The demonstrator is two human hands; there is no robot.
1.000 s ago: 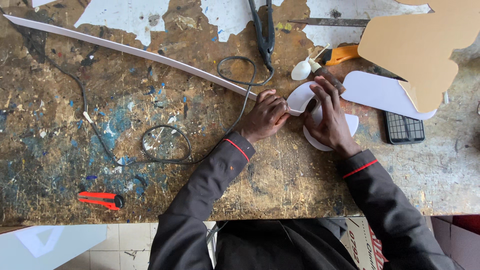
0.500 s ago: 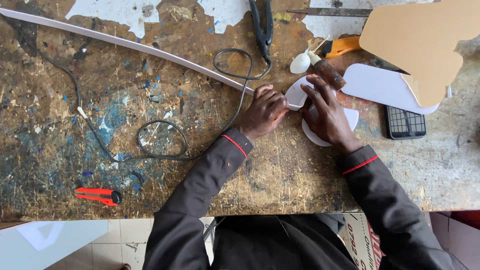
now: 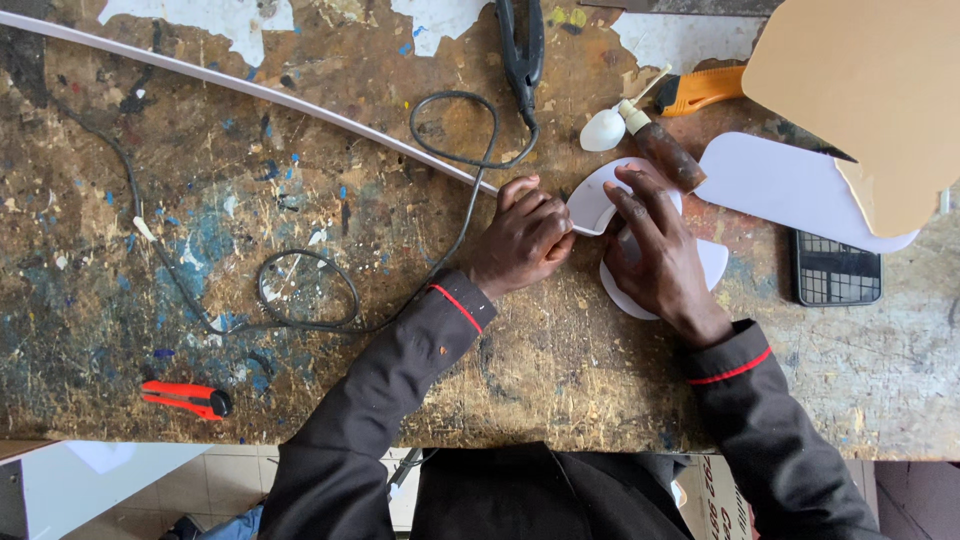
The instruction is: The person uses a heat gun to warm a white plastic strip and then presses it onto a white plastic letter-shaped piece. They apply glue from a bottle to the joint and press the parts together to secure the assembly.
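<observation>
Since a second ago my hands have barely shifted; only the view has slid a little, so the bench sits lower in frame. Both hands work the white cutout (image 3: 600, 205), a curved flat piece lying on the bench (image 3: 300, 220). My left hand (image 3: 522, 240) is curled shut against the cutout's left edge, where the long white strip (image 3: 250, 88) ends, likely pinning that end in place. My right hand (image 3: 655, 250) lies flat on the cutout, fingers spread and pressing down, probably to stop it sliding. Just above the cutout are a brown bottle (image 3: 662, 150) and a spoon (image 3: 603, 130); right of it, a larger white sheet (image 3: 790, 190), tan board (image 3: 870, 90) and phone (image 3: 838, 270). Far left of it lie red pliers (image 3: 185, 397).
</observation>
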